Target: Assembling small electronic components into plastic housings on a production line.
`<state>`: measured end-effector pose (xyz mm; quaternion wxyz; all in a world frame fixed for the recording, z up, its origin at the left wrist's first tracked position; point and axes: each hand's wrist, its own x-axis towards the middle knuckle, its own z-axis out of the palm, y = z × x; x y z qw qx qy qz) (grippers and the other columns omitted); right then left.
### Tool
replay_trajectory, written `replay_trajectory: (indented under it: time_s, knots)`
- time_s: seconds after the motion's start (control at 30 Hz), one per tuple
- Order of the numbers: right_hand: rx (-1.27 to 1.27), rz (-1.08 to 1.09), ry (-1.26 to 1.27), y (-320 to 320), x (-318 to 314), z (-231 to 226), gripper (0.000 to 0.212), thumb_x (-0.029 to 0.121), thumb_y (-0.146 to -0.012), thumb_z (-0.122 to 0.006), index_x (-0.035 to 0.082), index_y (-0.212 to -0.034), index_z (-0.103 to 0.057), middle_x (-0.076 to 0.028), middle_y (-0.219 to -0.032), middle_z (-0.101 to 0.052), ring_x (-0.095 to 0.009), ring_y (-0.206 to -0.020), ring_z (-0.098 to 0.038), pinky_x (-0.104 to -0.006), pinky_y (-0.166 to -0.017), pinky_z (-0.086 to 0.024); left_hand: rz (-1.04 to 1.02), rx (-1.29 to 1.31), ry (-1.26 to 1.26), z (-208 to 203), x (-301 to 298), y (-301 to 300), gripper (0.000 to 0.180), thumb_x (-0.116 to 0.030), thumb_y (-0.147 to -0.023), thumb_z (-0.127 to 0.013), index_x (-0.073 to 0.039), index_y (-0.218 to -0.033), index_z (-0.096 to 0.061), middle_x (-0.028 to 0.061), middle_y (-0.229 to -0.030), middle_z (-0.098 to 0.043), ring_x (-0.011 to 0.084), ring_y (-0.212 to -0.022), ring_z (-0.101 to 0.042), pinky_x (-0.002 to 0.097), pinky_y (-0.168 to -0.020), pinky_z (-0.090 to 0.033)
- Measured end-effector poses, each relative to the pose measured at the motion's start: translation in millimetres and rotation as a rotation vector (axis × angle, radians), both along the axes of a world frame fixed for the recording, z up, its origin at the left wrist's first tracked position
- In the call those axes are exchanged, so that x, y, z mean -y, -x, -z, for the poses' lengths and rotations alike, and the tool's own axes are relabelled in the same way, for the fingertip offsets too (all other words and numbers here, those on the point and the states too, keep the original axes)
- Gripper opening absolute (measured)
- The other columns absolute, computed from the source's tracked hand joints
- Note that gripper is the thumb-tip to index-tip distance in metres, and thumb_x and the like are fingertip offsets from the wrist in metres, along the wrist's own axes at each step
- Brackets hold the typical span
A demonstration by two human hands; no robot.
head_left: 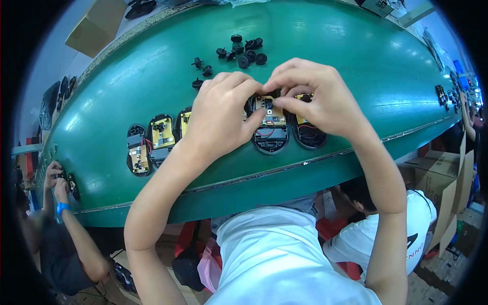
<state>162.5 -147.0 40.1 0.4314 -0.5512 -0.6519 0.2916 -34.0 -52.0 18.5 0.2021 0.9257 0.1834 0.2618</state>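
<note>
An opened computer mouse base (271, 145) lies on the green tabletop in front of me, with its circuit board and thin red wires exposed. My left hand (223, 109) grips it from the left, thumb and index finger at the board's edge. Over its far end, my right hand (315, 96) pinches a small black part (275, 93), apparently a scroll wheel; the fingertips largely hide it. Close by on the right is another mouse base (310, 138), partly under the right hand. More mouse bases (137, 152) stand in a row to the left, some behind my left arm.
Several loose black scroll wheels (243, 61) are scattered beyond my hands. The table's near edge (305, 163) runs below the row. At the far left a co-worker's hands (57, 180) handle something dark. Another person (378, 234) is low at the right, near cardboard boxes (437, 170).
</note>
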Motion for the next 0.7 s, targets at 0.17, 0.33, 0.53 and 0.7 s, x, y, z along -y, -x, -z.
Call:
replay_trajectory:
  time_s: [0.17, 0.33, 0.53, 0.7]
  knots:
    - [0.132, 0.122, 0.021, 18, 6, 4, 0.020, 0.002, -0.080, -0.079, 0.000, -0.098, -0.070, -0.012, -0.093, -0.070, -0.022, -0.079, -0.071, -0.0330, -0.069, -0.058, -0.025, 0.024, 0.076, 12, -1, 1, 0.024, -0.010, -0.077, -0.080, -0.003, -0.097, -0.070, 0.0102, -0.103, -0.069, 0.0316, -0.099, -0.064, 0.0428, -0.088, -0.050]
    - [0.363, 0.155, -0.171, 16, 8, 17, 0.020, 0.005, -0.079, -0.080, 0.002, -0.095, -0.070, -0.011, -0.091, -0.071, -0.027, -0.080, -0.070, -0.0365, -0.070, -0.056, 0.026, 0.084, 0.075, 17, -1, 0, 0.023, -0.007, -0.078, -0.079, -0.004, -0.097, -0.067, 0.0080, -0.104, -0.068, 0.0302, -0.100, -0.064, 0.0416, -0.088, -0.048]
    - [0.484, 0.087, -0.169, 15, 5, 10, 0.018, 0.004, -0.078, -0.079, 0.003, -0.093, -0.071, -0.010, -0.093, -0.072, -0.031, -0.086, -0.069, -0.0397, -0.074, -0.055, 0.010, 0.116, 0.077, 21, 0, 0, 0.020, -0.007, -0.075, -0.078, -0.005, -0.090, -0.065, 0.0062, -0.098, -0.066, 0.0283, -0.094, -0.062, 0.0402, -0.083, -0.046]
    - [0.493, 0.077, -0.200, 16, 11, 10, 0.017, 0.004, -0.077, -0.078, 0.004, -0.093, -0.072, -0.010, -0.094, -0.072, -0.031, -0.086, -0.068, -0.0401, -0.074, -0.055, -0.001, 0.130, 0.034, 22, 3, -2, 0.019, -0.006, -0.072, -0.076, -0.006, -0.086, -0.063, 0.0055, -0.094, -0.064, 0.0271, -0.091, -0.061, 0.0398, -0.080, -0.046]
